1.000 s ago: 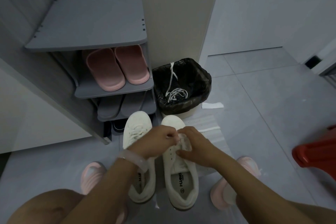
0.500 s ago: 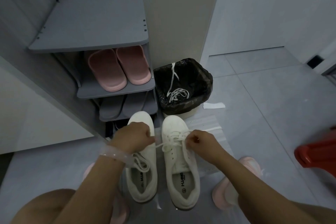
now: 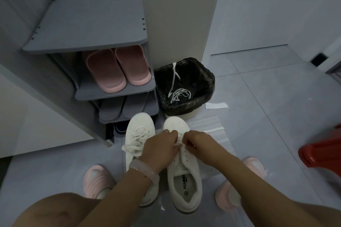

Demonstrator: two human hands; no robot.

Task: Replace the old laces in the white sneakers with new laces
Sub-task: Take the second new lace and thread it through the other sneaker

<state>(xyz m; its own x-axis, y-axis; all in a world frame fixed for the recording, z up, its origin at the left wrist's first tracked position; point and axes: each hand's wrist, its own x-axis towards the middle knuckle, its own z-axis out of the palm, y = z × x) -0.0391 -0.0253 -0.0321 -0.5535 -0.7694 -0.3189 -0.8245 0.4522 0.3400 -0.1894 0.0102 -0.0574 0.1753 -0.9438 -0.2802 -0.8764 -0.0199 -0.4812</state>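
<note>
My left hand (image 3: 160,148): fingers curled, pinching the white lace (image 3: 178,139) over the eyelet rows of the right-hand sneaker (image 3: 181,167). A pale translucent bracelet (image 3: 144,170) sits on that wrist.

My right hand (image 3: 198,143): fingers curled, pinching the same lace just beside the left hand; the two hands almost touch above the shoe's tongue.

Right-hand sneaker: white, toe pointing away from me, insole with dark print visible, upper eyelets bare.

Left-hand sneaker (image 3: 138,140): white, just beside the other, laced, with loose lace ends (image 3: 129,147) spilling off its left side.

Clear plastic sheet (image 3: 208,127): flat on the floor under and to the right of the shoes.

My feet: pink slippers, one at left (image 3: 96,180), one at right (image 3: 245,182), either side of the sneakers.

Waste bin (image 3: 184,86): black liner, beyond the sneaker toes, holding a tangle of white old laces (image 3: 178,94), one strand draped up to the far rim.

Paper scrap (image 3: 216,105): white, on the floor tiles right of the bin.

Grey shoe rack (image 3: 88,24): left of the bin; pink slides (image 3: 118,68) on the upper shelf, grey slides (image 3: 125,108) on the shelf below, a dark shoe at floor level.

Red plastic object (image 3: 321,151): far right edge, blurred.
</note>
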